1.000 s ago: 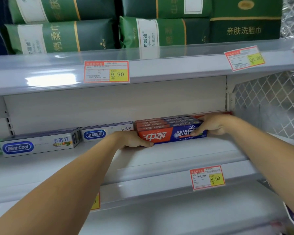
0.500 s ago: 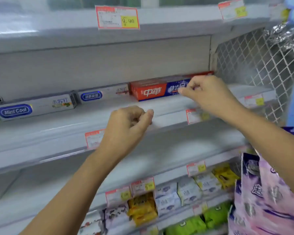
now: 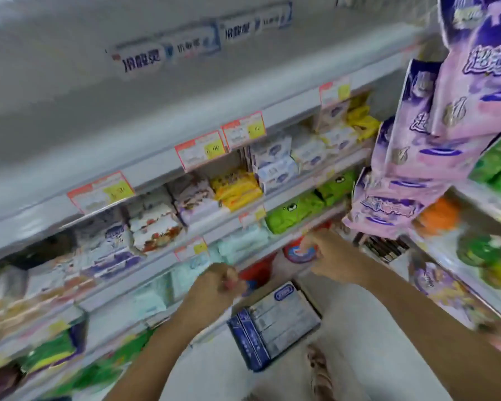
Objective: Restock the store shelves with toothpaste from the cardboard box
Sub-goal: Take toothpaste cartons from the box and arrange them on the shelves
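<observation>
**Entry: Reach to floor stock, toothpaste restock**

Stock location: cardboard box (image 3: 311, 299) on the floor (image 3: 359, 328) at the shelf foot. White-and-blue toothpaste cartons (image 3: 284, 316) lie flat inside it, packed side by side.

Shelved toothpaste (image 3: 162, 52): white cartons on the upper shelf, well above the box.

Left hand (image 3: 214, 285): fingers clenched, nothing in them, just above the box.

Right hand (image 3: 329, 256): above and to the right of the box. The view is blurred, so the state of its fingers cannot be told.

Handling note, judged: open both hands before reaching the box. Pinch a carton by its long sides and lift it level so its neighbours stay packed. Carry it print-forward for facing beside the shelved row.
</observation>
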A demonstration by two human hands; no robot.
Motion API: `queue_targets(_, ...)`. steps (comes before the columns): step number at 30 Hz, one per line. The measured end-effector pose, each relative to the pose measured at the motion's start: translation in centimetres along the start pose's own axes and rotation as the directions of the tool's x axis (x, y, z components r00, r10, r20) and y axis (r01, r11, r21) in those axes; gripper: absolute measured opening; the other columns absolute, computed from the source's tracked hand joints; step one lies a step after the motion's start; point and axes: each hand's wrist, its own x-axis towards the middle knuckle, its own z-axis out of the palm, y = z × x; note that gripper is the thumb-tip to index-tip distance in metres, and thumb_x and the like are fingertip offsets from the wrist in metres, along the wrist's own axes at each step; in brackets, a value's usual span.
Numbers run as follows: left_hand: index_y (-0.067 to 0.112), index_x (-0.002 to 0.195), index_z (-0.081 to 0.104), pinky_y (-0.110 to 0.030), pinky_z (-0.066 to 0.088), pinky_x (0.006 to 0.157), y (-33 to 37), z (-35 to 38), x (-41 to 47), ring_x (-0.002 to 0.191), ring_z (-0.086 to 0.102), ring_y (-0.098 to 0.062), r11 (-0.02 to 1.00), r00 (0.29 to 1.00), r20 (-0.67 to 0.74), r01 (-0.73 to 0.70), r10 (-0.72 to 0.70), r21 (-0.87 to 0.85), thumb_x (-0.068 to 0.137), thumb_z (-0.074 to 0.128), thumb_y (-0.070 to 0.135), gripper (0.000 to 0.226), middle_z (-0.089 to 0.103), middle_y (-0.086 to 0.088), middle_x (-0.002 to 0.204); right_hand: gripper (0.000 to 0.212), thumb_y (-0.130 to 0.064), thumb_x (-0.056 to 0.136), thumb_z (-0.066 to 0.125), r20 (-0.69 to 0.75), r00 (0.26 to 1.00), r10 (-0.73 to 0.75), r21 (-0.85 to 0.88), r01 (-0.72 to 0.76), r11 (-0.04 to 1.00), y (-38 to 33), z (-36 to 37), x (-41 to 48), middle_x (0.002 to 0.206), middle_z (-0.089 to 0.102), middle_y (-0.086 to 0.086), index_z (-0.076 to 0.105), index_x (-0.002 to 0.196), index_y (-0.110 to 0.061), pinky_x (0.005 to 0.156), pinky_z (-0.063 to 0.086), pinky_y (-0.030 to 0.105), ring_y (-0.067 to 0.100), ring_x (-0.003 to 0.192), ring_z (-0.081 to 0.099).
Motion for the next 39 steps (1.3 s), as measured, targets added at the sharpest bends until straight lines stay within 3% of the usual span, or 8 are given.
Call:
queue_targets(4, 0.019, 0.066, 0.048, -0.012, 0.033, 0.051, -6.7, 4.2, 0.5, 0.062, 0.048, -0.008, 0.971, 0.973, 0.068, 0.215, -0.222, 0.104, 0.093, 0.055, 0.022, 0.027, 0.051, 0.006, 0.067, 0.033, 0.005, 0.083, 0.053, 0.119, 0.977, 0.177, 0.049, -0.183, 0.982, 5.3, 7.8, 1.2, 0.103, 0.054, 0.001, 0.060, 0.111, -0.008, 0.066, 0.037, 0.011, 0.007, 0.086, 0.054)
queue_targets(7, 0.028, 0.070, 0.053, -0.020, 0.037, 0.057, -11.4, 7.5, 1.7, 0.069, 0.053, -0.011, 0.924, 0.921, 0.077, 0.377, -0.381, 0.054, 0.088, 0.064, 0.025, 0.021, 0.061, 0.006, 0.081, 0.032, -0.002, 0.086, 0.055, 0.198, 0.932, 0.304, 0.071, -0.323, 0.944, 9.8, 13.6, 3.2, 0.112, 0.056, 0.004, 0.058, 0.117, -0.006, 0.067, 0.037, 0.017, 0.018, 0.101, 0.054)
queue_targets(15, 0.011, 0.080, 0.064, -0.029, 0.044, 0.070, -22.8, 18.8, 5.7, 0.075, 0.055, -0.017, 0.766, 0.759, 0.113, 0.641, -0.641, 0.037, 0.089, 0.062, 0.019, 0.013, 0.066, -0.007, 0.094, 0.039, -0.019, 0.085, 0.056, 0.354, 0.826, 0.438, 0.009, -0.471, 0.882, 21.5, 26.7, 8.0, 0.119, 0.064, 0.006, 0.054, 0.124, -0.016, 0.085, 0.053, 0.033, 0.023, 0.102, 0.062)
queue_targets(20, 0.005, 0.091, 0.061, -0.029, 0.040, 0.072, -27.8, 25.4, 9.0, 0.095, 0.060, -0.031, 0.652, 0.646, 0.093, 0.754, -0.758, 0.082, 0.093, 0.054, 0.018, 0.015, 0.058, -0.011, 0.091, 0.062, -0.021, 0.091, 0.057, 0.404, 0.838, 0.367, -0.015, -0.395, 0.918, 25.2, 31.4, 11.0, 0.143, 0.047, 0.007, 0.031, 0.147, -0.015, 0.095, 0.042, 0.027, 0.022, 0.123, 0.051)
queue_targets(24, 0.003, 0.136, 0.041, -0.027, 0.041, 0.053, -30.8, 29.8, 10.9, 0.057, 0.049, -0.019, 0.495, 0.507, 0.048, 0.855, -0.860, -0.155, 0.088, 0.064, 0.018, 0.055, 0.051, -0.004, 0.068, 0.069, -0.022, 0.093, 0.055, 0.436, 0.853, 0.287, -0.035, -0.303, 0.952, 28.6, 35.4, 13.7, 0.157, 0.023, 0.002, 0.018, 0.151, -0.021, 0.112, 0.031, 0.030, 0.019, 0.141, 0.030)
queue_targets(29, -0.013, 0.122, 0.053, -0.030, 0.031, 0.057, -34.8, 33.8, 11.8, 0.093, 0.058, -0.029, 0.223, 0.300, 0.159, 0.900, -0.941, -0.375, 0.075, 0.080, 0.027, 0.067, 0.059, -0.022, 0.080, 0.072, -0.025, 0.097, 0.047, 0.535, 0.813, 0.229, -0.210, -0.135, 0.968, 31.7, 38.9, 15.8, 0.160, -0.010, 0.002, 0.001, 0.153, -0.027, 0.118, 0.018, 0.038, 0.022, 0.148, -0.001)
queue_targets(33, -0.009, 0.131, 0.040, -0.037, 0.043, 0.098, -35.6, 36.0, 12.2, 0.119, 0.050, -0.037, 0.238, 0.244, -0.001, 0.944, -0.970, -0.228, 0.057, 0.083, 0.058, 0.109, 0.051, -0.022, 0.125, 0.071, -0.023, 0.096, 0.049, 0.542, 0.813, 0.211, -0.262, -0.074, 0.962, 33.0, 40.0, 16.1, 0.159, -0.017, 0.000, 0.006, 0.152, -0.029, 0.118, 0.020, 0.039, 0.019, 0.147, -0.007)
queue_targets(39, -0.010, 0.135, 0.023, -0.039, 0.036, 0.103, -34.8, 35.9, 12.4, 0.127, 0.039, -0.037, 0.333, 0.312, -0.132, 0.925, -0.941, -0.185, 0.074, 0.079, 0.033, 0.093, 0.035, -0.024, 0.138, 0.071, -0.025, 0.096, 0.048, 0.556, 0.803, 0.216, -0.247, -0.088, 0.965, 32.7, 39.8, 15.9, 0.158, -0.019, -0.001, 0.005, 0.152, -0.029, 0.119, 0.017, 0.040, 0.019, 0.147, -0.011)
